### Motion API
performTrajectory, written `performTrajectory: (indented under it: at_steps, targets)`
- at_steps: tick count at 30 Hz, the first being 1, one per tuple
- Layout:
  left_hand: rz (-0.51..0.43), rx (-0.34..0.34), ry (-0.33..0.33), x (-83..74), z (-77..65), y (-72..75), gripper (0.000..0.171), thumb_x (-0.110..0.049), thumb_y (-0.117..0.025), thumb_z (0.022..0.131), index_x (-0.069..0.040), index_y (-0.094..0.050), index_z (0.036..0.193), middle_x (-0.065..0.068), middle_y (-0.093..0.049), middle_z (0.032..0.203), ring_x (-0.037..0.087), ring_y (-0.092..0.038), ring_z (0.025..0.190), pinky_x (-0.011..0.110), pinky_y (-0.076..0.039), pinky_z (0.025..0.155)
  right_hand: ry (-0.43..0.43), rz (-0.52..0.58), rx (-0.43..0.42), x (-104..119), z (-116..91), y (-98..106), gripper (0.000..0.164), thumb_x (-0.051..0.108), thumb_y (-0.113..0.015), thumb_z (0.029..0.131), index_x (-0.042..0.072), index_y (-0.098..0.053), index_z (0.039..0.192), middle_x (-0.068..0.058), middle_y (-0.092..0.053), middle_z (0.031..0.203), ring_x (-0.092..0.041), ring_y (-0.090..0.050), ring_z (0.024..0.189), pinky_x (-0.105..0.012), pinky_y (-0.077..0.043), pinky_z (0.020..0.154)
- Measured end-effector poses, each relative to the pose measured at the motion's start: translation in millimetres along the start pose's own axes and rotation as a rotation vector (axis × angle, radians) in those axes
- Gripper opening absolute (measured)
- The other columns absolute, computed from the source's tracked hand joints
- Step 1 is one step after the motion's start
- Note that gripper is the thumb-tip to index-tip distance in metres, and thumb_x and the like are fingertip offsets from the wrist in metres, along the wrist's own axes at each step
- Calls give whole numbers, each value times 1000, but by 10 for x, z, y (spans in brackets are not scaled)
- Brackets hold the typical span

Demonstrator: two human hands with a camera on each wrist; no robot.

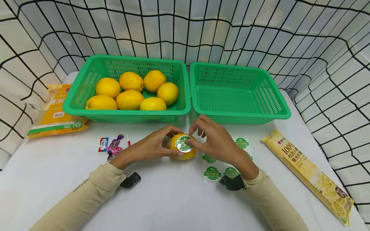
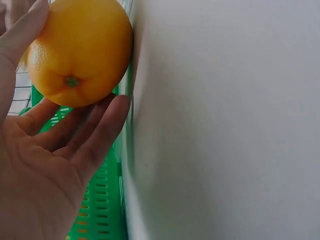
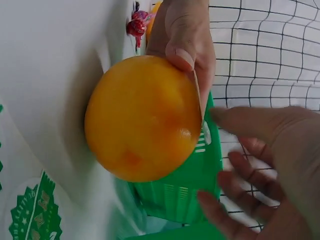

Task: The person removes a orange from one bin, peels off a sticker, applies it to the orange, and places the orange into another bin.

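Note:
An orange (image 1: 189, 155) sits on the white table with a round green-and-white sticker (image 1: 182, 146) on its upper side. My left hand (image 1: 153, 144) holds the fruit from the left, thumb near the sticker's lower edge and fingers round the far side. In the left wrist view the orange (image 2: 82, 50) shows its stem end between thumb and fingers. From the right, my right hand (image 1: 216, 141) has its thumb tip at the sticker's face, the other fingers loosely bent. Beneath that hand lies a sheet of green round stickers (image 1: 212, 173), partly covered by the hand and wrist.
Behind the hands, a green basket (image 1: 127, 117) holds several oranges (image 1: 130, 99), beside a second green basket (image 1: 231, 99). Wrapped candies (image 1: 114, 148) and a yellow bag (image 1: 57, 112) lie left; a long pasta packet (image 1: 306, 173) lies right. Black wire mesh (image 1: 208, 22) surrounds the table.

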State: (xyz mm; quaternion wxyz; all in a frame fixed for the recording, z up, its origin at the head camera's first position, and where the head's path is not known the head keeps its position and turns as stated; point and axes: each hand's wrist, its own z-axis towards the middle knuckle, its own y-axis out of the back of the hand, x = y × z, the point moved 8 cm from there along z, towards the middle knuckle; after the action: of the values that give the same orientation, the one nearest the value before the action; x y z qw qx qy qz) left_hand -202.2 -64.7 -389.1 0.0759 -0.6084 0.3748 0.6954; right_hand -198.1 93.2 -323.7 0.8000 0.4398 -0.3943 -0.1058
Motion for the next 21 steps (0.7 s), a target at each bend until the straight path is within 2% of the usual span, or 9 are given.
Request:
performTrajectory:
  at_steps: [4,6,10,15,18,21]
  targets:
    - [16,4,14,23,-15,15,66,-30,-86,92,-12,-52,146,4,-63,133,24,-61,120,41,-58,96,156,-104,-5,142,-3,-28,17,20,-88,90,16,-73,97,5,-71,105,-15,-61,99,-32,-57,80]
    - [28,8,18,21,-23,35,67,-32,-86,93,-12,-51,147,4,-63,135,24,-61,120,41,-57,96,189,-141,5,157,-5,-55,14,21,-87,91,18,-74,97,7,-74,108,-14,-63,103,-30,-57,83]
    - [2,-19,2,-9,-39,108,60,-30,-84,95,-13,-53,143,5,-61,141,26,-62,124,43,-58,99,175,-161,17,113,-8,-64,13,23,-87,92,18,-77,99,7,-77,113,-12,-68,107,-30,-59,85]
    - [-84,-89,-39,-62,-24,153,29,-19,-77,100,-12,-62,125,7,-64,133,29,-65,124,48,-59,99,155,-178,27,93,-10,-31,13,25,-86,92,17,-79,99,6,-78,113,-13,-72,108,-31,-61,84]
    - [-104,-103,-38,-71,-20,141,16,-17,-75,101,-13,-66,114,6,-67,129,28,-65,122,45,-60,96,152,-197,8,106,-14,29,12,23,-87,91,17,-80,99,6,-79,108,-13,-71,104,-30,-61,81]
    - [-117,-105,-19,-67,-17,140,13,-17,-76,101,-13,-67,110,5,-68,129,26,-64,122,41,-60,93,144,-229,-6,106,-19,77,11,22,-89,90,18,-81,96,7,-78,99,-13,-68,99,-28,-60,78]
